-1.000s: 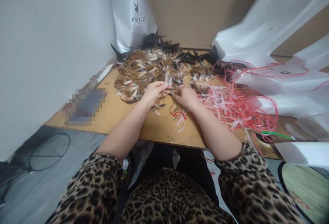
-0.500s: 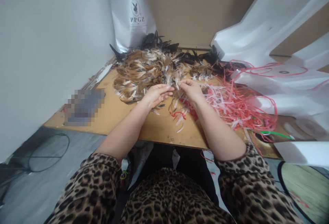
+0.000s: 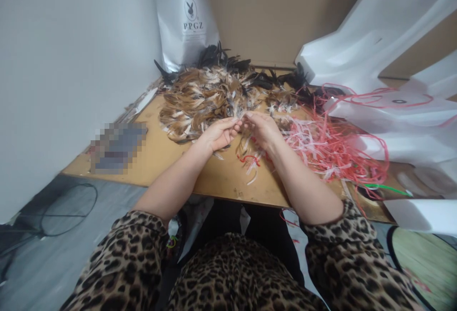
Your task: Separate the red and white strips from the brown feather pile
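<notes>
Both hands meet over the middle of the tabletop (image 3: 167,159), at the near edge of the big heap of brown feathers (image 3: 200,99). The left hand (image 3: 218,134) has its fingers curled, the tips pinched together on what looks like a small tuft of feathers; the right hand (image 3: 263,129) pinches the same tuft from the other side, so both grips are nearly closed. How firm the hold is, I cannot tell. A few loose feathers and a red strip (image 3: 250,160) lie just below the hands, so I judge only little is sorted, and the large heap is not yet handled. To the right the tangle of pink and red strips (image 3: 328,147) lies close. White foam pieces (image 3: 374,40) crowd that side, while the left side has more open room.
</notes>
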`<state>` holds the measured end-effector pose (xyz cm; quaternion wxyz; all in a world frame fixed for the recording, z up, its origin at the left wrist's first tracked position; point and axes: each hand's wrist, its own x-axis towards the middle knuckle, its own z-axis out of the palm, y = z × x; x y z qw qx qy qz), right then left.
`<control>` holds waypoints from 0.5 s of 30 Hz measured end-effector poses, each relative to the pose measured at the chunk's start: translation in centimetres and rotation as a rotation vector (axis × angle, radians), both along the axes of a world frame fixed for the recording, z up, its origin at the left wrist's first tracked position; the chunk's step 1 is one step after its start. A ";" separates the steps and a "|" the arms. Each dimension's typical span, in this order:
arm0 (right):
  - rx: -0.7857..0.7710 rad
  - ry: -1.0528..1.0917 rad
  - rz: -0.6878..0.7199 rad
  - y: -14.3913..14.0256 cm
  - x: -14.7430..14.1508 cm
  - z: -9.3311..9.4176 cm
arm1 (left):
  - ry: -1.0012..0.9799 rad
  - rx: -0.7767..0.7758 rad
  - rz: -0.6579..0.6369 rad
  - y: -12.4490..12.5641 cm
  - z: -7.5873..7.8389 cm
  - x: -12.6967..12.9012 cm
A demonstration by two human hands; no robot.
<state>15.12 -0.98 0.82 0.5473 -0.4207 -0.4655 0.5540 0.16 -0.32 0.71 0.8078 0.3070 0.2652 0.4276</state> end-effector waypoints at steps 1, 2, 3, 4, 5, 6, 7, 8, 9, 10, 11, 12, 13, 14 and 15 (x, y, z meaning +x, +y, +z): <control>-0.031 0.015 0.065 0.0 0.2 0.1 | -0.012 -0.005 -0.013 -0.1 0.1 -0.1; -0.059 0.028 0.121 -0.1 0.3 0.2 | -0.023 -0.006 -0.028 -0.2 0.2 -0.1; -0.081 0.043 0.161 -0.2 0.4 0.3 | -0.033 -0.007 -0.043 -0.3 0.3 -0.1; -0.094 0.061 0.182 -0.3 0.5 0.3 | -0.041 -0.006 -0.058 -0.3 0.3 -0.1; -0.100 0.081 0.184 -0.3 0.5 0.4 | -0.048 -0.004 -0.069 -0.3 0.3 -0.2; -0.099 0.097 0.173 -0.4 0.5 0.4 | -0.049 -0.004 -0.077 -0.3 0.3 -0.2; -0.094 0.105 0.156 -0.4 0.4 0.5 | -0.040 -0.004 -0.080 -0.3 0.3 -0.1; -0.084 0.103 0.140 -0.4 0.3 0.5 | -0.020 -0.002 -0.078 -0.3 0.2 -0.1; -0.071 0.095 0.123 -0.4 0.3 0.5 | 0.010 0.004 -0.069 -0.2 0.1 -0.1; -0.056 0.084 0.104 -0.4 0.2 0.5 | 0.046 0.016 -0.053 -0.1 0.0 -0.1; -0.041 0.073 0.083 -0.3 0.1 0.4 | 0.082 0.034 -0.030 -0.1 -0.1 0.0; -0.026 0.064 0.060 -0.2 0.1 0.4 | 0.116 0.057 -0.003 0.0 -0.2 0.0; -0.012 0.057 0.035 -0.2 0.1 0.3 | 0.147 0.082 0.024 0.0 -0.3 0.1; 0.002 0.046 0.009 -0.1 0.1 0.3 | 0.178 0.107 0.048 0.0 -0.4 0.1; 0.014 0.030 -0.015 -0.1 0.1 0.2 | 0.207 0.130 0.065 0.0 -0.4 0.2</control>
